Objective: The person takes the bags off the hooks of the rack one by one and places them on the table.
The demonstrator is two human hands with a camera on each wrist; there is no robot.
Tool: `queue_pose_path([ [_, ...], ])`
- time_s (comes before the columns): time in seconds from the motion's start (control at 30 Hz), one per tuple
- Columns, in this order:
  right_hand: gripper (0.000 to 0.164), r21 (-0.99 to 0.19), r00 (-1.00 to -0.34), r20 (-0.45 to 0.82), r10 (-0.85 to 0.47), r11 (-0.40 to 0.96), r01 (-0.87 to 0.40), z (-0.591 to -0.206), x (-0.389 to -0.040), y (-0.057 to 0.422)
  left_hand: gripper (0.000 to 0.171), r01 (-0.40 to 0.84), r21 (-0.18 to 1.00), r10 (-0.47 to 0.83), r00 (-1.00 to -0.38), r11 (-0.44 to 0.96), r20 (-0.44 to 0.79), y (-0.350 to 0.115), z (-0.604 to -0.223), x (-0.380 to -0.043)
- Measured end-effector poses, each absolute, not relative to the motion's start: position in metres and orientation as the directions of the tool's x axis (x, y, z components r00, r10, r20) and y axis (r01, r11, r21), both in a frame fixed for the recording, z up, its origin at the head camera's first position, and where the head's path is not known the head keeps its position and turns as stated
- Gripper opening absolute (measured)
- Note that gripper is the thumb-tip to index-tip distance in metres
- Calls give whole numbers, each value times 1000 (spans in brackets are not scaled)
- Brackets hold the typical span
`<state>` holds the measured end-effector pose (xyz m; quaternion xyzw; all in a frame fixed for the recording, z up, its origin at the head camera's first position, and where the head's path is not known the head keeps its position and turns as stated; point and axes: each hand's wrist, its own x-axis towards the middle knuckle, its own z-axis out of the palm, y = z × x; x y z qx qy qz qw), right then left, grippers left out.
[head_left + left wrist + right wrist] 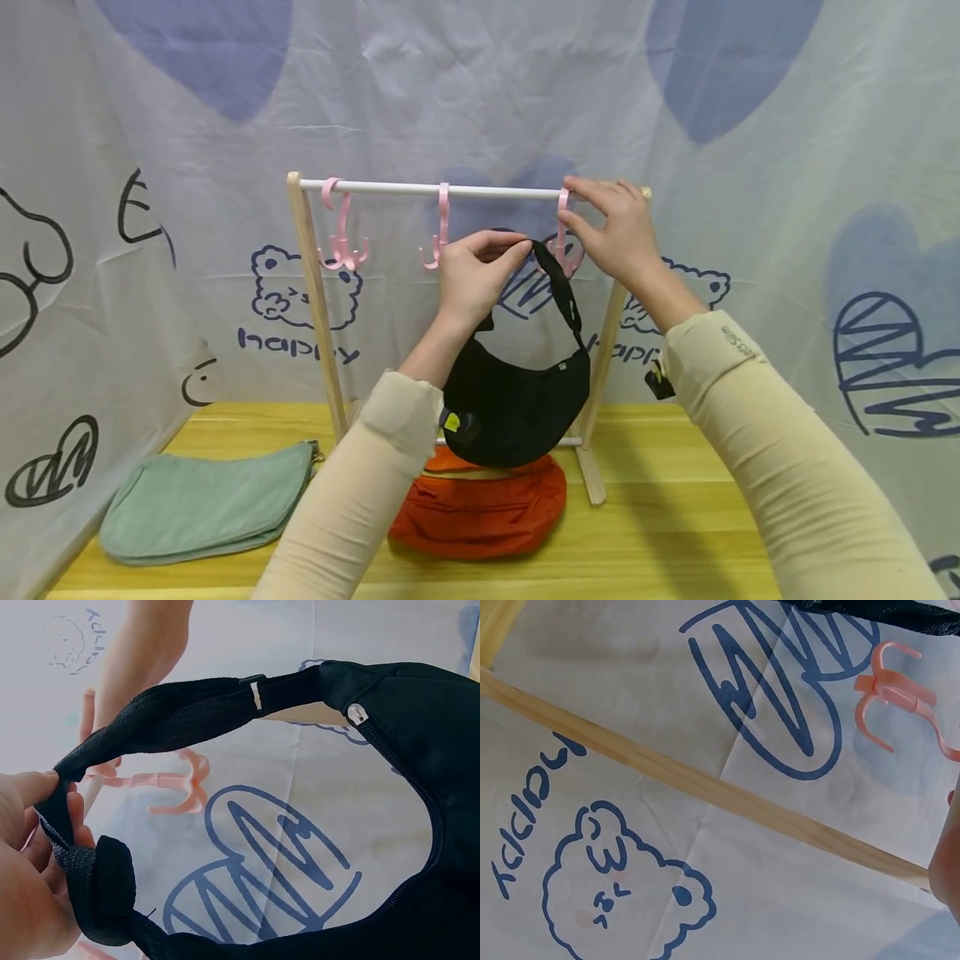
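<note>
A black shoulder bag [517, 408] hangs by its strap [558, 287] from my left hand [476, 275], which pinches the strap's top between thumb and fingers. In the left wrist view the strap [187, 712] loops up from the zipped bag [450, 787]. My right hand [618, 225] is at the rail's right end, thumb and index finger on the upper part of a pink claw hook [562, 200]. That hook's prongs [892, 694] appear in the right wrist view, below the fingers. The strap is close to the prongs; the head view does not show whether they touch.
Two more pink hooks [444, 212] hang on the white rail [390, 188] of a wooden-legged rack [318, 308]. An orange bag [480, 517] lies under the black one, and a green bag [210, 504] lies left on the yellow wood-grain table [652, 517]. A patterned cloth [480, 100] hangs behind.
</note>
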<state>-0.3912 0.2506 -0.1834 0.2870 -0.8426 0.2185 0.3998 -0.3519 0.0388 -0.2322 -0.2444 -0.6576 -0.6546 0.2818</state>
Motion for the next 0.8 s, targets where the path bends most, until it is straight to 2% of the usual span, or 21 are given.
queue_pose_path([
  [0.13,44,-140,-467,835,-291,708,-692,-187,-390,251,17,698,715,-60,-712,43,699,34,-232,-348],
  [0.37,42,-116,-330,914,-238,625,-772,-199,-388,256,16,709,703,-67,-700,60,711,27,-233,-344],
  [0.47,43,-112,-300,928,-222,601,-791,-203,-384,258,16,713,699,-70,-696,53,715,24,-233,-343],
  [0.57,44,-125,-299,932,-207,590,-798,-208,-379,259,16,720,692,-72,-688,50,722,22,-233,-343],
  [0.8,40,-191,-359,914,-187,585,-788,-225,-366,262,16,729,681,-87,-676,65,732,17,-235,-342],
])
